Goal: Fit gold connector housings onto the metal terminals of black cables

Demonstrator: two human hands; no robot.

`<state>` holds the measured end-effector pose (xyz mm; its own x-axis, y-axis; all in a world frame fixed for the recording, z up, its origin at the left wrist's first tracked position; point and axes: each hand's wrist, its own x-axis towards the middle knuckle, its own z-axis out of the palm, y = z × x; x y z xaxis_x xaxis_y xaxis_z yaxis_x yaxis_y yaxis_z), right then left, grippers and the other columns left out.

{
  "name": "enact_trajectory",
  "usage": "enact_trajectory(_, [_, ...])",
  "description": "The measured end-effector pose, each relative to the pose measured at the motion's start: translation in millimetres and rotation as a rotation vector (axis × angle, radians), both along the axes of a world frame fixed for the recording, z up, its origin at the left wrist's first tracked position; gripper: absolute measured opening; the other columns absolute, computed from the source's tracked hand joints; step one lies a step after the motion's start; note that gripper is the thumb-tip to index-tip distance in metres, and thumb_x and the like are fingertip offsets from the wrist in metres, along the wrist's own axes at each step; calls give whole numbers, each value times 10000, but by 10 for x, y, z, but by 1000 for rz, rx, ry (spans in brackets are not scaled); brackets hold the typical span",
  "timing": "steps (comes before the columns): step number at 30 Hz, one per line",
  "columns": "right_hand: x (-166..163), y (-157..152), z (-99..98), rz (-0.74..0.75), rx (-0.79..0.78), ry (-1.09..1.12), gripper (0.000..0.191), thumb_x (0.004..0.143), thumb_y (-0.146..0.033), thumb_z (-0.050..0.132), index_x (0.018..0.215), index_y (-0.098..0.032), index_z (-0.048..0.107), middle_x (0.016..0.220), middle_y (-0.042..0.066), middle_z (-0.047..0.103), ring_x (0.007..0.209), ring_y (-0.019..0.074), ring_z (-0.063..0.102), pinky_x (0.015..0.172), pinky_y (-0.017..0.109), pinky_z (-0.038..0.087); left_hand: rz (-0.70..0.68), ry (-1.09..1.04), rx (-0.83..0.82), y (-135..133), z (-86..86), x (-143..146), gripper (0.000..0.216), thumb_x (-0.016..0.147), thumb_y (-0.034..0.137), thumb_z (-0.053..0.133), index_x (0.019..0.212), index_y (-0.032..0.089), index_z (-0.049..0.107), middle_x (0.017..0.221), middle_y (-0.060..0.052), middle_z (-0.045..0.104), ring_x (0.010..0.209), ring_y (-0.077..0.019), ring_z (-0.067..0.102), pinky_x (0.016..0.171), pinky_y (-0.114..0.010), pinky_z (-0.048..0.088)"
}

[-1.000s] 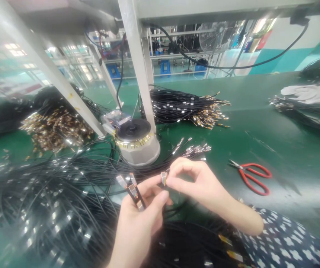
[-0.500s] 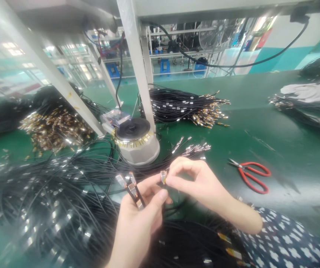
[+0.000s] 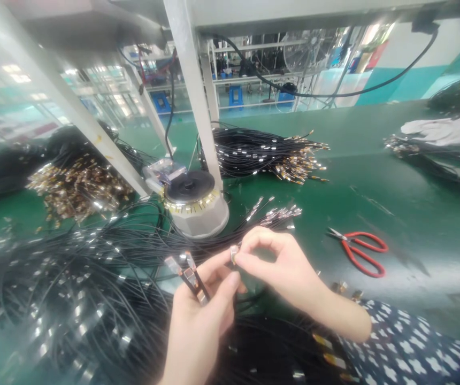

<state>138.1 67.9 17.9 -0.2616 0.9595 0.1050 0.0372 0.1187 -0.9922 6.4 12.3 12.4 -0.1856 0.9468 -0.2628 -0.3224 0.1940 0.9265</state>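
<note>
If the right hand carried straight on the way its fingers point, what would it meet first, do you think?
The right hand points leftward, so it would first meet the left hand fingertips, already touching around the small metal sleeve.

Two bare hands, one patterned sleeve

The left hand (image 3: 201,321) and right hand (image 3: 282,267) wear no gloves, rings or watch, and the nails are short and unpainted. The right forearm is uncovered up to a dark navy sleeve (image 3: 406,347) scattered with small white blotchy spots; no sleeve shows on the left wrist.
</note>
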Motion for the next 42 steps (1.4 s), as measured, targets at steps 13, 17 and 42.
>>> enact_trajectory(13, [37,18,10,130,-32,95,172,837,-260,621,701,-175,684,777,24,644,782,156,601,782,308,468,-47,-101,-27,51,-44,-94,217,724,276,785,741,155,605,569,16,614,358,2,269,348,-138,174])
enact_trajectory(17, [14,33,-16,134,-69,110,122,784,-250,680,694,-169,699,757,23,644,756,161,606,755,317,479,-63,-95,-7,41,-47,-92,192,752,277,763,762,153,617,597,12,615,371,-1,257,355,-151,170])
enact_trajectory(42, [-6,61,17,172,-85,127,50,744,-192,736,714,-160,711,744,6,662,749,141,615,764,300,475,-163,-180,1,40,-51,-133,218,728,272,793,699,149,615,543,-20,668,337,6,262,340,-129,169])
